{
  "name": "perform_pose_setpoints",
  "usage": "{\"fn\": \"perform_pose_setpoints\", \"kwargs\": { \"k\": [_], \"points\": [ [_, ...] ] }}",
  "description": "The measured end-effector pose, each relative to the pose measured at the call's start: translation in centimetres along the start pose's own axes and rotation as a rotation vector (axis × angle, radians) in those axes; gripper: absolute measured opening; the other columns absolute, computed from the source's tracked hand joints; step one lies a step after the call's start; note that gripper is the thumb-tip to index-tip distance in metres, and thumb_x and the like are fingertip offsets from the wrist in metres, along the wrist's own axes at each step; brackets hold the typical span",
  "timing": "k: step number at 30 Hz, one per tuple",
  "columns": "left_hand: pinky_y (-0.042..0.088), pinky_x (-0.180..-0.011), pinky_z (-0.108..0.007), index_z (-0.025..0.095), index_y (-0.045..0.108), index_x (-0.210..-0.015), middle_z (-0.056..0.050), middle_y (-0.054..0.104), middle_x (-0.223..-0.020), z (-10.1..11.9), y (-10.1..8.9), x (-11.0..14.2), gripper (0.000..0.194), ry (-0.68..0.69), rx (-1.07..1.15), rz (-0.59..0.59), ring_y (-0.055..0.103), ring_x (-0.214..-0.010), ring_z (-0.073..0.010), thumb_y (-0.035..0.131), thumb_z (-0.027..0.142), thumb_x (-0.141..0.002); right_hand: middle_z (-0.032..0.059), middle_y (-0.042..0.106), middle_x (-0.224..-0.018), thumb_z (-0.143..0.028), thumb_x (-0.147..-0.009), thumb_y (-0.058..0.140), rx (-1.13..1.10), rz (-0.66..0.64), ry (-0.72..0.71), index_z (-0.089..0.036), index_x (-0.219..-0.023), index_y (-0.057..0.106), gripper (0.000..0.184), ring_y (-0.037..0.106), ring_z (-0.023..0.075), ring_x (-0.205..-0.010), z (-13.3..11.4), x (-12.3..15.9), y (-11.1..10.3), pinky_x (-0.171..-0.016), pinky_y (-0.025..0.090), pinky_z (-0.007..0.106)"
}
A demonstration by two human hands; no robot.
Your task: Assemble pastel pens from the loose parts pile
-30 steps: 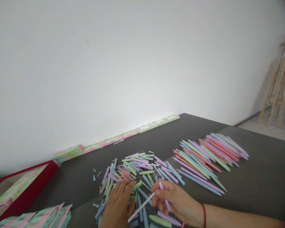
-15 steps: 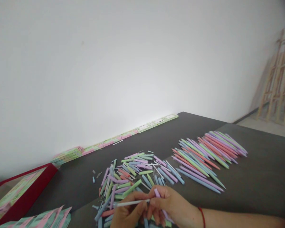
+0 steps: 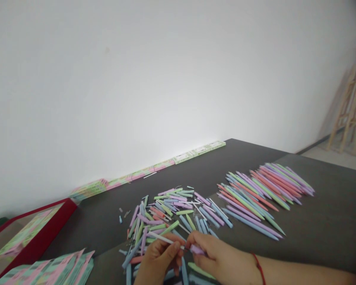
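Note:
Between finger and thumb, my left hand (image 3: 161, 259) pinches a thin white pen refill (image 3: 161, 237), which slants up to the left. My right hand (image 3: 209, 253), closed, grips a purple pen barrel (image 3: 197, 249), mostly hidden by the fingers. The refill's right tip lies close to the barrel's end; whether it has entered I cannot tell. Below and around both hands spreads a heap of loose pen parts (image 3: 157, 215) in purple, green, blue and coral, with white refills among them. Right of the heap lie rows of whole pens (image 3: 255, 194) with pointed ends.
Flat pink and green boxes (image 3: 166, 163) line the wall side of the dark table (image 3: 323, 221). A red-edged box (image 3: 47, 233) holding printed packs stands at left, with pink and green packets (image 3: 50, 271) in front. Wooden easels (image 3: 353, 107) lean at far right.
My right hand has turned the purple barrel from upright to lying toward the left hand. The refill now tilts up to the left instead of lying nearly level. The view shifted slightly.

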State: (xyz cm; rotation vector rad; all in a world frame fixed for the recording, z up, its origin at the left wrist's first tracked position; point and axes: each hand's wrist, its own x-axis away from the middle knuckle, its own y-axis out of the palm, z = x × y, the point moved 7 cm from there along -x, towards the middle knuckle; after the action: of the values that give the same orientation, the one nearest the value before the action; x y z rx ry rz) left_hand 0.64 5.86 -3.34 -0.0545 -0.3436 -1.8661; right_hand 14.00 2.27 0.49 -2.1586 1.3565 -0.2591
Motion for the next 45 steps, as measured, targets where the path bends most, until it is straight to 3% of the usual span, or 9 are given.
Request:
{"fn": "perform_pose_setpoints", "kwargs": {
  "k": [5, 10, 13, 17, 24, 27, 31, 35, 45],
  "points": [
    [0.035, -0.036, -0.013, 0.014, 0.066, -0.071, 0.004, 0.058, -0.051, 1.4, -1.1, 0.4, 0.032, 0.067, 0.077, 0.130, 0.048, -0.042, -0.0054, 0.080, 0.041, -0.059, -0.0026, 0.062, -0.074, -0.020, -0.078, 0.052, 0.202, 0.012, 0.057, -0.021, -0.091, 0.058, 0.014, 0.054, 0.0127, -0.064, 1.4, -0.1, 0.0, -0.058, 0.036, 0.020],
    [0.038, -0.040, -0.013, 0.014, 0.067, -0.074, 0.004, 0.059, -0.056, 2.9, -2.8, 0.3, 0.029, 0.118, 0.169, 0.244, 0.049, -0.046, -0.0049, 0.080, 0.035, -0.059, 0.0024, 0.070, -0.088, -0.025, -0.080, 0.057, 0.478, -0.190, -0.116, -0.021, -0.092, 0.061, 0.013, 0.064, 0.0184, -0.077, -1.3, 0.2, 2.3, -0.068, 0.042, 0.025],
    [0.039, -0.041, -0.014, 0.013, 0.068, -0.075, 0.003, 0.060, -0.057, 3.1, -3.1, 0.2, 0.026, 0.145, 0.194, 0.262, 0.049, -0.047, -0.0054, 0.079, 0.032, -0.060, 0.0042, 0.071, -0.087, -0.027, -0.082, 0.058, 0.659, -0.309, -0.278, -0.019, -0.090, 0.060, 0.011, 0.066, 0.0199, -0.074, -3.2, 0.0, 4.8, -0.072, 0.044, 0.031],
    [0.038, -0.040, -0.014, 0.012, 0.067, -0.074, 0.003, 0.060, -0.058, 3.3, -3.2, 0.1, 0.024, 0.169, 0.213, 0.248, 0.049, -0.047, -0.0053, 0.077, 0.030, -0.062, 0.0009, 0.070, -0.080, -0.021, -0.083, 0.056, 0.788, -0.334, -0.442, -0.019, -0.085, 0.059, 0.004, 0.065, 0.0177, -0.064, -4.0, -0.8, 7.3, -0.056, 0.043, 0.028],
    [0.038, -0.041, -0.015, 0.012, 0.066, -0.075, 0.003, 0.060, -0.058, 3.6, -3.4, 0.0, 0.022, 0.197, 0.207, 0.246, 0.049, -0.048, -0.0055, 0.076, 0.029, -0.064, 0.0045, 0.069, -0.074, -0.016, -0.079, 0.055, 0.834, -0.312, -0.439, -0.016, -0.081, 0.059, 0.005, 0.062, 0.0183, -0.056, -3.5, -1.5, 7.5, -0.055, 0.042, 0.029],
    [0.037, -0.041, -0.015, 0.012, 0.066, -0.074, 0.003, 0.060, -0.057, 3.5, -3.3, 0.1, 0.022, 0.194, 0.193, 0.233, 0.048, -0.048, -0.0055, 0.075, 0.030, -0.065, 0.0048, 0.067, -0.071, -0.022, -0.076, 0.055, 0.701, -0.251, -0.285, -0.016, -0.081, 0.059, 0.009, 0.058, 0.0164, -0.055, -2.8, -1.9, 5.9, -0.060, 0.042, 0.029],
    [0.037, -0.041, -0.015, 0.013, 0.066, -0.074, 0.003, 0.059, -0.056, 3.3, -2.7, 0.3, 0.024, 0.181, 0.148, 0.211, 0.048, -0.046, -0.0060, 0.075, 0.033, -0.065, -0.0047, 0.053, -0.062, -0.017, -0.073, 0.051, 0.197, -0.066, -0.012, -0.018, -0.073, 0.053, 0.002, 0.046, 0.0092, -0.055, -0.6, -2.7, 2.2, -0.051, 0.032, 0.019],
    [0.034, -0.038, -0.016, 0.015, 0.063, -0.072, 0.005, 0.057, -0.051, 2.5, -1.9, 0.2, 0.029, 0.144, 0.066, 0.145, 0.046, -0.041, -0.0059, 0.075, 0.040, -0.064, -0.0087, 0.042, -0.056, -0.012, -0.072, 0.048, -0.185, -0.029, 0.110, -0.018, -0.072, 0.048, 0.006, 0.035, 0.0057, -0.048, 1.0, -3.0, 0.4, -0.045, 0.026, 0.016],
    [0.034, -0.036, -0.016, 0.017, 0.059, -0.071, 0.005, 0.055, -0.051, 1.9, -1.2, 0.5, 0.033, 0.122, -0.023, 0.108, 0.046, -0.041, -0.0071, 0.073, 0.046, -0.065, -0.0089, 0.038, -0.055, -0.016, -0.072, 0.052, -0.168, -0.066, 0.111, -0.018, -0.071, 0.049, 0.004, 0.032, 0.0059, -0.050, 0.1, -3.2, 0.1, -0.043, 0.022, 0.016]
  ]
}}
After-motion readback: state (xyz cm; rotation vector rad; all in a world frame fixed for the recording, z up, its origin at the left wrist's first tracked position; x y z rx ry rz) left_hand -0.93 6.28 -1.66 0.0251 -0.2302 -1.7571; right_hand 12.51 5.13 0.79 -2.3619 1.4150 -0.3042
